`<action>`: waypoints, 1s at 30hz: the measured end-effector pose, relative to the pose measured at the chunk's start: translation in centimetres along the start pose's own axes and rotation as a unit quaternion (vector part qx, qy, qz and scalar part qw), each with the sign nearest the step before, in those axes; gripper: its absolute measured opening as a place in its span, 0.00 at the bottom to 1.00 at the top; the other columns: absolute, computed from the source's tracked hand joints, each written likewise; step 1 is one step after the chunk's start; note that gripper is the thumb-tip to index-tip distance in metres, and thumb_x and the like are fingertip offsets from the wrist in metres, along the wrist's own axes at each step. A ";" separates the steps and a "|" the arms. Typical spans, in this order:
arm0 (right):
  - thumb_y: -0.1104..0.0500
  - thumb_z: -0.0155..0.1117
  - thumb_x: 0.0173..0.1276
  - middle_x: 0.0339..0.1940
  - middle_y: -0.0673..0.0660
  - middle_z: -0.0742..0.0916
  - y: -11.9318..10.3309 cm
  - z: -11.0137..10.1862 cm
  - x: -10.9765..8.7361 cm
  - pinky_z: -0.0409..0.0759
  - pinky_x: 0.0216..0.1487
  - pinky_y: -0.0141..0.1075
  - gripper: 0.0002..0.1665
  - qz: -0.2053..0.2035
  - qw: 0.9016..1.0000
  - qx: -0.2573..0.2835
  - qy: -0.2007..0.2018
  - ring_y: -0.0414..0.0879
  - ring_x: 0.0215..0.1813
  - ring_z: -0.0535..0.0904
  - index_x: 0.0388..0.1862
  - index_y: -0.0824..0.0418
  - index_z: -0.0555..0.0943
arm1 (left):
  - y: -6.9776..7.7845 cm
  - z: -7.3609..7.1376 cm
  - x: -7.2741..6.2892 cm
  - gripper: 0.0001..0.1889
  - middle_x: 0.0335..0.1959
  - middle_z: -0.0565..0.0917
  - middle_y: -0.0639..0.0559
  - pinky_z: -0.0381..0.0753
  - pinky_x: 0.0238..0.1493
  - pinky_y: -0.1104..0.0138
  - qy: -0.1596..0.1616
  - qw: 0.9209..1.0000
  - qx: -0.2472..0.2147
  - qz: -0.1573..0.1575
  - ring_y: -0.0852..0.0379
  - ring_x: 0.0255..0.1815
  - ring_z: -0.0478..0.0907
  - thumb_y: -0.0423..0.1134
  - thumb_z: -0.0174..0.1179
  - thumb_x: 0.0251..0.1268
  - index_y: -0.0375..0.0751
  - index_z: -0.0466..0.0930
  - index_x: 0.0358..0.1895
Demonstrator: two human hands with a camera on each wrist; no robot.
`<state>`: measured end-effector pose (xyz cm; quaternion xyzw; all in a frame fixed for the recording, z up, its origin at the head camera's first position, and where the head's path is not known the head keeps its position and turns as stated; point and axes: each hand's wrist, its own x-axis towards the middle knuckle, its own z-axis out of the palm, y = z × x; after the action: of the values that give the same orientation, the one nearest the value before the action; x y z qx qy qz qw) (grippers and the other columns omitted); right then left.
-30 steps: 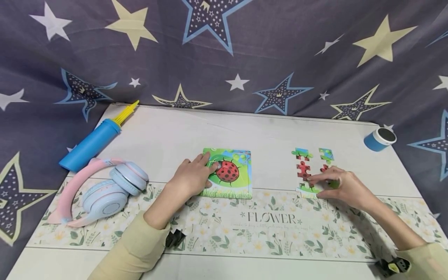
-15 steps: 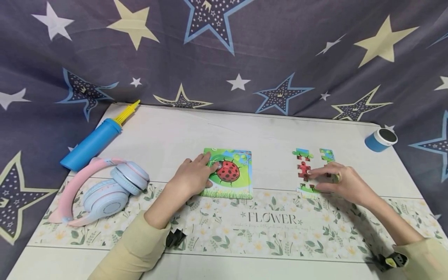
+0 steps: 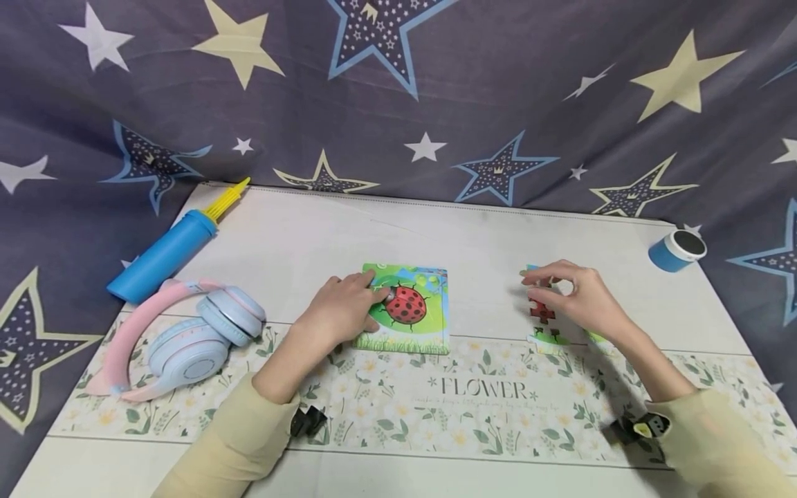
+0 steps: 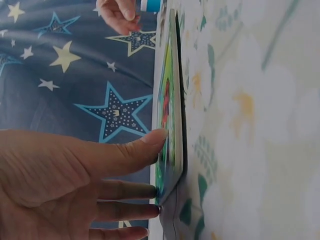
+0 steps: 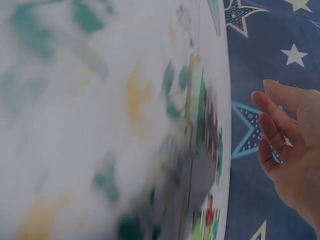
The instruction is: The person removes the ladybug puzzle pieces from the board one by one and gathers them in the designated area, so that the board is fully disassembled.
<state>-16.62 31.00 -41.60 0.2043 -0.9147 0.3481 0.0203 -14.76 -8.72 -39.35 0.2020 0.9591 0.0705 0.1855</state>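
Note:
A flat square ladybug picture board [image 3: 411,308] lies near the table's middle. My left hand [image 3: 339,311] rests on its left side; in the left wrist view the thumb [image 4: 150,140] touches the top and the straight fingers reach its edge. To the right, several jigsaw pieces lie loose, among them a red spotted piece [image 3: 542,315] and a green one [image 3: 549,337] below it. Over the upper pieces hovers my right hand [image 3: 579,294], thumb and fingers apart. The right wrist view shows that hand [image 5: 295,140] raised above the pieces, holding nothing. It hides some pieces.
Pink and blue headphones [image 3: 187,353] lie at the left, beside a blue pump [image 3: 165,256] with a yellow nozzle. A small blue and white jar [image 3: 675,250] stands at the far right. A star-printed curtain [image 3: 398,124] hangs behind the table [image 3: 473,238].
My right hand has lifted off the lower pieces and moved up and slightly left, over the upper ones. The left hand stays in place on the board.

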 end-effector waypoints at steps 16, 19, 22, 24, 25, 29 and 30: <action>0.60 0.71 0.71 0.49 0.56 0.93 -4.5 3.9 6.2 0.81 0.51 0.28 0.15 0.020 0.996 0.072 0.051 0.35 0.45 0.83 0.55 0.58 0.89 | -1.9 0.1 -1.4 0.39 0.86 0.43 0.36 0.59 0.80 0.38 -0.055 0.998 -0.016 0.034 0.35 0.86 0.46 0.55 0.64 0.70 0.58 0.60 0.81; 0.62 0.71 0.69 0.49 0.58 0.92 -6.1 5.0 7.2 0.82 0.51 0.29 0.17 0.022 0.994 0.099 0.046 0.39 0.45 0.84 0.56 0.59 0.88 | -2.2 0.1 -1.3 0.39 0.86 0.42 0.35 0.58 0.80 0.37 -0.060 0.997 -0.026 0.043 0.35 0.86 0.44 0.55 0.64 0.70 0.58 0.61 0.81; 0.64 0.71 0.69 0.49 0.58 0.92 -7.5 6.1 8.0 0.84 0.51 0.34 0.17 0.020 0.993 0.113 0.036 0.44 0.45 0.85 0.56 0.60 0.88 | -2.2 0.2 -1.2 0.38 0.86 0.43 0.34 0.59 0.79 0.36 -0.058 0.997 -0.023 0.048 0.34 0.86 0.45 0.54 0.64 0.71 0.58 0.62 0.81; 0.65 0.71 0.68 0.49 0.58 0.92 -8.3 6.8 8.5 0.85 0.50 0.38 0.17 0.014 0.992 0.118 0.028 0.46 0.46 0.85 0.56 0.62 0.87 | -2.2 0.2 -1.0 0.37 0.86 0.44 0.34 0.59 0.79 0.36 -0.057 0.997 -0.019 0.049 0.34 0.86 0.45 0.54 0.64 0.71 0.58 0.62 0.81; 0.65 0.71 0.68 0.49 0.58 0.92 -8.6 7.2 8.7 0.86 0.50 0.39 0.17 0.013 0.992 0.123 0.025 0.47 0.46 0.85 0.56 0.61 0.87 | -2.2 0.3 -1.0 0.37 0.86 0.44 0.34 0.59 0.79 0.37 -0.056 0.997 -0.016 0.049 0.34 0.86 0.46 0.54 0.64 0.71 0.58 0.62 0.81; 0.66 0.71 0.68 0.47 0.60 0.92 -9.8 8.8 9.3 0.87 0.50 0.41 0.19 0.006 0.990 0.139 0.010 0.49 0.46 0.86 0.58 0.61 0.87 | -2.1 0.3 -0.8 0.38 0.86 0.44 0.34 0.60 0.79 0.38 -0.056 0.997 -0.006 0.045 0.33 0.86 0.46 0.56 0.64 0.70 0.59 0.62 0.81; 0.66 0.71 0.68 0.47 0.61 0.92 -10.0 9.2 9.4 0.87 0.50 0.41 0.19 0.002 0.990 0.140 0.003 0.49 0.45 0.87 0.58 0.61 0.87 | -2.0 0.3 -0.7 0.38 0.86 0.44 0.34 0.61 0.79 0.38 -0.057 0.997 -0.005 0.044 0.33 0.86 0.46 0.56 0.64 0.70 0.59 0.62 0.81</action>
<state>-20.35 14.93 -40.62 0.2019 -0.8575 0.4731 -0.0065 -14.75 -10.86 -39.81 0.2471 0.9366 0.0713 0.2378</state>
